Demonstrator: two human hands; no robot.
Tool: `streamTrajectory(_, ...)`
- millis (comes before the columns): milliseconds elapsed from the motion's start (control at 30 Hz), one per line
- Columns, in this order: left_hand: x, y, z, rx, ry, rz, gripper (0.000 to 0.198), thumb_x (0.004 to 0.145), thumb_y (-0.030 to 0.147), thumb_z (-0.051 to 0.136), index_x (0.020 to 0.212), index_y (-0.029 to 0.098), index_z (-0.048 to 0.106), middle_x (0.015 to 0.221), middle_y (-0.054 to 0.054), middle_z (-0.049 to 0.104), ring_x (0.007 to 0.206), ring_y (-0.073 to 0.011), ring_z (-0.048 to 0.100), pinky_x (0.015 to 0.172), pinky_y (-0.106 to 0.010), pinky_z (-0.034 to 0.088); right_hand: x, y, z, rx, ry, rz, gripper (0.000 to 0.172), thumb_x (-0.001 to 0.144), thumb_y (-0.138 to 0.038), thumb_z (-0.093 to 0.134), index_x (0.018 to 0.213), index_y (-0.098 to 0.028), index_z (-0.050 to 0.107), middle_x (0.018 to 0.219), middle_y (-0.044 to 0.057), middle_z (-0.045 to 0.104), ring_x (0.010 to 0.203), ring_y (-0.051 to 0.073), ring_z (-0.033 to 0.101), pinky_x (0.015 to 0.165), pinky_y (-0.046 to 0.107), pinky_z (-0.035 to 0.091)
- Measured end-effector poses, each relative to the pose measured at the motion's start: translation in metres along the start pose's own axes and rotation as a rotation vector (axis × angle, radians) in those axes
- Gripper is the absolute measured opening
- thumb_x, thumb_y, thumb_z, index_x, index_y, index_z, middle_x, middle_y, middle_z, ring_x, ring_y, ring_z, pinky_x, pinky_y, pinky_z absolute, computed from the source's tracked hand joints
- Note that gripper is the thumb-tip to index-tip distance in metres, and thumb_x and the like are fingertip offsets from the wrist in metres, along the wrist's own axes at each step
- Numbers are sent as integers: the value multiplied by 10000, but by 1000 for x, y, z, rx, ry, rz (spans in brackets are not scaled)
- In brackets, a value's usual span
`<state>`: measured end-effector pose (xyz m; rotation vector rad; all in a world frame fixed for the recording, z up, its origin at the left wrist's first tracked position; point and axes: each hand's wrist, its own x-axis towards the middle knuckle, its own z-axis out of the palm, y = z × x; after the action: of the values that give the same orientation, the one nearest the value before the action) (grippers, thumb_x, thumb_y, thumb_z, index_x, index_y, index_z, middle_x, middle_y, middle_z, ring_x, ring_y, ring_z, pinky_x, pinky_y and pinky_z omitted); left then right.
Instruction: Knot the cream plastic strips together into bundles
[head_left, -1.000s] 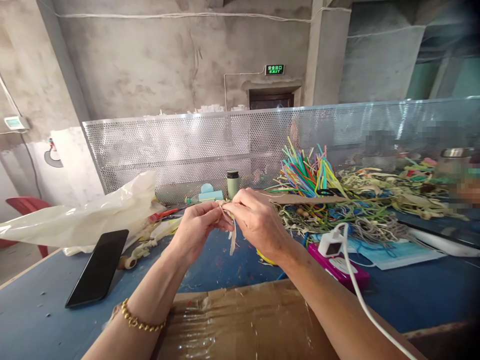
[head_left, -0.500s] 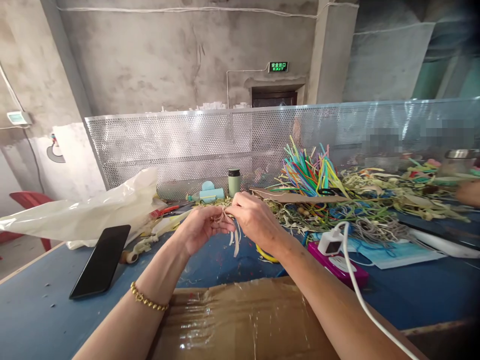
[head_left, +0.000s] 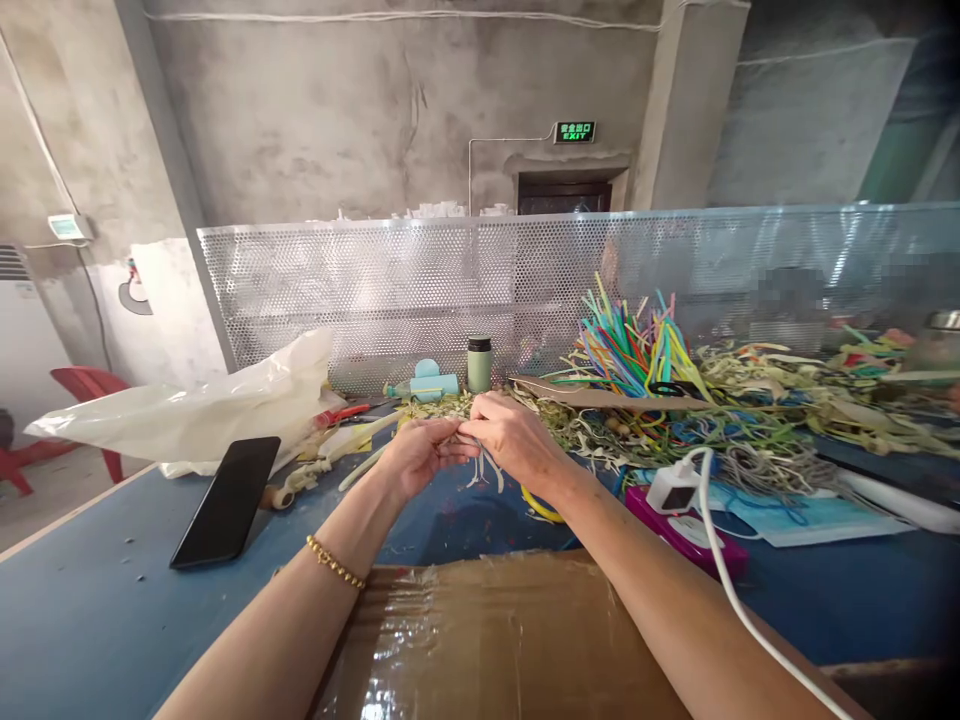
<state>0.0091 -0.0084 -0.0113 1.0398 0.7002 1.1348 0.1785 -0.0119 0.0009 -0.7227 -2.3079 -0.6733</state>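
Left hand point(head_left: 416, 458): was curled in a second ago, now the palm's turned up and the fingers point(head_left: 456, 452) are straighter
Pale strips point(head_left: 491, 472): loose ends hang more fanned out now
White cabinet point(head_left: 28, 350): view's swung left, so its vented top shows
Silver-lidded jar point(head_left: 934, 350): now chopped by the right edge

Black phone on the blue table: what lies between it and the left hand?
In the head view, a small brown rounded piece and pale scraps lie between the phone and the left hand, with blue tabletop showing around them.
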Motion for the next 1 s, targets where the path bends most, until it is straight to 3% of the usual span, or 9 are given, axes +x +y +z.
streamTrajectory(133, 0, 0, 2, -19, 18, 4, 244, 921, 72, 504, 758, 35, 682, 643, -154, 721, 578, -177, 710, 591, -242, 563, 0, 3, 5, 10, 22, -5, 157, 922, -121, 588, 832, -167, 708, 804, 39, 550, 806, 171, 475, 685, 281, 362)
streamTrajectory(400, -3, 1, 3, -107, -108, 10, 234, 937, 39, 474, 837, 37, 685, 715, -161, 735, 669, -169, 727, 697, -249, 569, 0, 8, 2, 13, 98, 8, 177, 939, -126, 563, 895, -166, 730, 795, 44, 577, 796, 179, 501, 699, 288, 404)
streamTrajectory(533, -2, 0, 1, -71, -116, 13, 197, 919, 28, 509, 835, 33, 687, 725, -157, 734, 668, -165, 724, 672, -238, 561, 1, 7, 0, 15, 100, 10, 164, 938, -134, 572, 928, -162, 733, 803, 50, 595, 818, 187, 515, 723, 301, 416)
streamTrajectory(1000, -3, 1, 1, 18, -128, 1, 205, 868, -39, 498, 800, 22, 682, 810, -181, 741, 747, -191, 738, 716, -249, 562, 0, 11, 5, 57, 62, -38, 185, 949, -139, 553, 840, -160, 700, 806, 64, 639, 804, 197, 517, 720, 308, 421)
